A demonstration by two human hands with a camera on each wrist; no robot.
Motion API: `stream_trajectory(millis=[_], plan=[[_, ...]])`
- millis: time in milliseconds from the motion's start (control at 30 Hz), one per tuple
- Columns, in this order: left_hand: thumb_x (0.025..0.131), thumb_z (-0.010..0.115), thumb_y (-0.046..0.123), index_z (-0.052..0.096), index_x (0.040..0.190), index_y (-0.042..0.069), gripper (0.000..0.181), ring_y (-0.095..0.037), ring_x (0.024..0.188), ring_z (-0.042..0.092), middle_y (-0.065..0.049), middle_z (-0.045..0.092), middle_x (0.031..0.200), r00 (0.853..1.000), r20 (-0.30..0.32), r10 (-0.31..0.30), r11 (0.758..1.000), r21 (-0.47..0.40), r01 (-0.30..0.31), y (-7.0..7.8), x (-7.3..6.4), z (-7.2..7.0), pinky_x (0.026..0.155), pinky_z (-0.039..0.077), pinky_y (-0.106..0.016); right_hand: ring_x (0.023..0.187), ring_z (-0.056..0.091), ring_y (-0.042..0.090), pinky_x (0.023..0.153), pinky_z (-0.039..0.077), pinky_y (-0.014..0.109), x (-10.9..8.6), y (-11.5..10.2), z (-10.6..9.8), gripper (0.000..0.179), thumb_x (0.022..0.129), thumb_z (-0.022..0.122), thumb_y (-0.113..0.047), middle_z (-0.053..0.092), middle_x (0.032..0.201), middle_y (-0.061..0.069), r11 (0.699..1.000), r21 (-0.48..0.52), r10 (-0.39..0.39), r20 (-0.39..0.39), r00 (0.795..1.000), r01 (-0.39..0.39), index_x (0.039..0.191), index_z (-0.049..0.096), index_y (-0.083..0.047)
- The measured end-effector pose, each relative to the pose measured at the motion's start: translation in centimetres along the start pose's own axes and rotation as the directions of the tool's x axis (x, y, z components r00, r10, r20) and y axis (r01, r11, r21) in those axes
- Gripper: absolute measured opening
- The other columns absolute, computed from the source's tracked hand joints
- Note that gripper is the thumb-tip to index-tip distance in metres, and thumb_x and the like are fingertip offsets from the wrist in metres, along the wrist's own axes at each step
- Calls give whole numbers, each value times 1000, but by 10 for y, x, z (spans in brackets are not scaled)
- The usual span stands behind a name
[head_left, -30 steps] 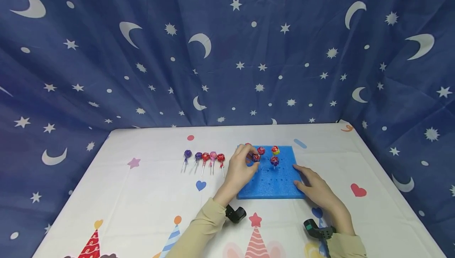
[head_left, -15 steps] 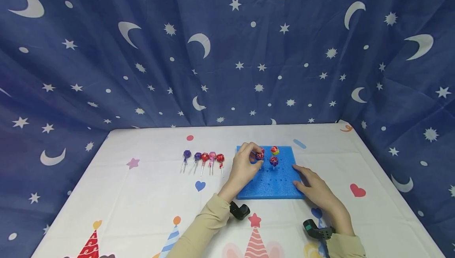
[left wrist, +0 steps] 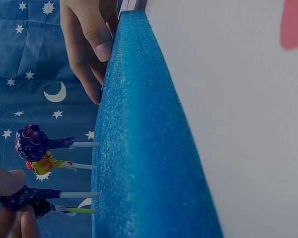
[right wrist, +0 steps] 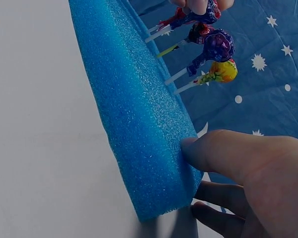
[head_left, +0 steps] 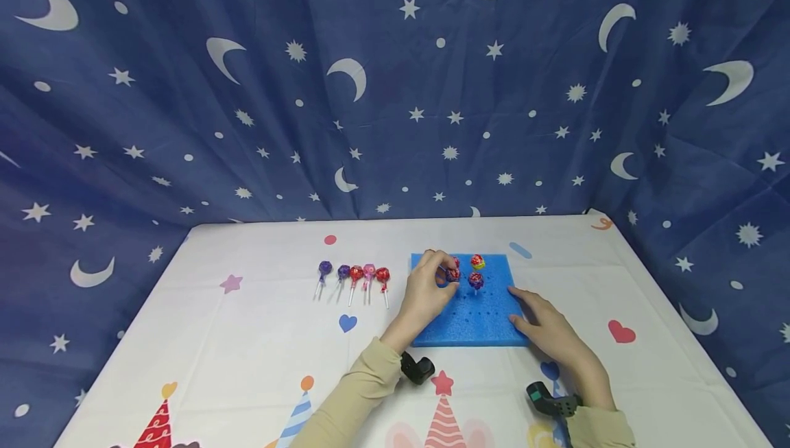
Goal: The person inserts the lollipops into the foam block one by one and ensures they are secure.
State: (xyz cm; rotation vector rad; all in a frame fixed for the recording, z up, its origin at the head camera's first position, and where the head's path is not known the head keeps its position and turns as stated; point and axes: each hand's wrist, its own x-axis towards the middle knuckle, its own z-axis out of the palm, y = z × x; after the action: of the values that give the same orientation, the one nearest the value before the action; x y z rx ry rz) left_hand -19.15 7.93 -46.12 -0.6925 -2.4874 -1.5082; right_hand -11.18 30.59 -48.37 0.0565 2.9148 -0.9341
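Note:
My left hand [head_left: 428, 287] pinches a lollipop in a dark purple wrapper [head_left: 452, 275] by its candy head. Its white stick [left wrist: 78, 195] points down, with the lower end at the top of a blue foam block [head_left: 472, 328]. Standing in the foam close by are another purple lollipop [head_left: 476, 280], a red and yellow one [head_left: 478, 261] and a dark red one with a yellow-green stick [right wrist: 167, 50]. A red-wrapped lollipop [right wrist: 165, 23] is partly hidden behind my left fingers. On the block's right edge rests my right hand [head_left: 552, 328], thumb tip against the foam.
Several lollipops [head_left: 356, 273] lie in a row on the white patterned tablecloth [head_left: 259, 338], left of the foam. Small holes [head_left: 480, 313] dot the block's front half. A blue curtain with moons and stars [head_left: 395, 91] hangs behind the table.
My left hand has moved slightly right with the lollipop, then a little toward the front of the block. The right hand stays on the foam's edge.

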Motion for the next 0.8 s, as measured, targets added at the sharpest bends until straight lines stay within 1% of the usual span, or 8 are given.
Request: stream_trajectory(millis=[200,500,700,800], plan=[[79,74,2,59,98,13,26,-16,86,59,-4,57,101,1000,3,-17,1000,-13,17,0,-1,2,76,54,-28,138,27,53,101,27,71,1,1,1,62,94,58,-28,33,150,27,1000,-6,0,-4,1000,0,147,35,-8],[79,75,2,59,97,13,27,-12,84,58,-3,58,102,1000,-1,-13,1000,-1,13,-1,-2,5,73,51,-19,138,27,53,102,26,71,0,1,1,61,94,57,-28,33,151,27,1000,0,-1,-6,1000,1,147,35,-8],[78,75,1,59,97,14,28,-11,86,58,-3,58,102,999,5,-42,999,-4,42,-4,-5,8,74,52,-19,138,27,52,102,27,71,1,1,2,60,94,58,-27,34,150,27,1000,0,0,-7,1000,0,147,35,-8],[78,75,1,60,98,13,27,-11,86,58,-3,58,102,999,1,-37,999,-12,37,-4,-5,9,74,53,-20,138,27,52,103,26,71,1,1,2,61,94,57,-27,33,150,27,1000,0,0,-6,1000,0,147,35,-8]])
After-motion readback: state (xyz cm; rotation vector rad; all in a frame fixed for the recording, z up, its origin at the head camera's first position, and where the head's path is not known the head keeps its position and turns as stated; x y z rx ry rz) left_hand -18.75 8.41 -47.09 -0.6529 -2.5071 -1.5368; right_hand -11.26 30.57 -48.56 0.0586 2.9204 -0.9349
